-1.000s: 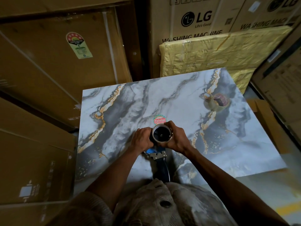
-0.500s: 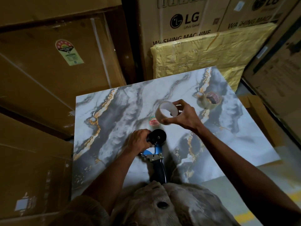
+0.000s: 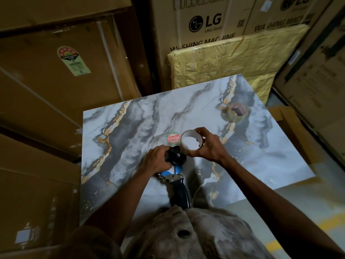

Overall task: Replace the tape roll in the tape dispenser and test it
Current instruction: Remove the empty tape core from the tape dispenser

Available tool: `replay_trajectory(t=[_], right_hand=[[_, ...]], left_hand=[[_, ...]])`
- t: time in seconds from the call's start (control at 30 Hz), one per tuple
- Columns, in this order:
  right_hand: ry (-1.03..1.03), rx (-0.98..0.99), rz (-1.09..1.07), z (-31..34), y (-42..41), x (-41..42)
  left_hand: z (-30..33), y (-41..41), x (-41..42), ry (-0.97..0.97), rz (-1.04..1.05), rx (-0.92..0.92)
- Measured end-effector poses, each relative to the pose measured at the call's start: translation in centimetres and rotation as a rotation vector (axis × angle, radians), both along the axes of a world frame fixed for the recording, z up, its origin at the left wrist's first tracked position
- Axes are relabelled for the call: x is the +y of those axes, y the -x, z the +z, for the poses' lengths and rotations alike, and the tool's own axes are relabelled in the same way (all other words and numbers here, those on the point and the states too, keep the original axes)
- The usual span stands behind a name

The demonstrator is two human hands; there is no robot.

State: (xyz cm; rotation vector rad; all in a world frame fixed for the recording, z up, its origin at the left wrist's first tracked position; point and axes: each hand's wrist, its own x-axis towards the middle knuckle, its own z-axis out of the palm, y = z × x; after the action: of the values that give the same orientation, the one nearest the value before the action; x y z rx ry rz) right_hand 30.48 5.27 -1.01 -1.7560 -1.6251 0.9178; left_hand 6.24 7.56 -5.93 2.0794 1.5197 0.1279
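We lift the empty core off the dispenser.
Our right hand (image 3: 209,146) pinches the white cardboard tape core (image 3: 190,143) just above the marbled surface (image 3: 130,131); left hand (image 3: 158,159) fingers curl around the blue-and-black tape dispenser's (image 3: 175,174) hub.

A marble-patterned tabletop (image 3: 141,128) veined in grey and gold, a round red-and-green sticker (image 3: 172,138) near its middle, stands hemmed in by stacked cardboard cartons (image 3: 56,86); behind it, LG washing machine boxes (image 3: 207,23) rise above a flat package wrapped in yellow plastic (image 3: 224,62) leaning against them
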Motion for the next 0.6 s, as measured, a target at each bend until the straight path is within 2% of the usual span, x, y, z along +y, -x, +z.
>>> replay_trajectory(t=[0.37, 0.6], right_hand=[[0.035, -0.030, -0.225, -2.2, -9.0, -4.9], [0.064, -0.035, -0.488, -3.1, -16.4, -9.8]], left_hand=[[0.2, -4.9, -1.0, -0.184, 0.052, -0.207], [-1.6, -6.2, -1.4, -0.197, 0.056, -0.137]])
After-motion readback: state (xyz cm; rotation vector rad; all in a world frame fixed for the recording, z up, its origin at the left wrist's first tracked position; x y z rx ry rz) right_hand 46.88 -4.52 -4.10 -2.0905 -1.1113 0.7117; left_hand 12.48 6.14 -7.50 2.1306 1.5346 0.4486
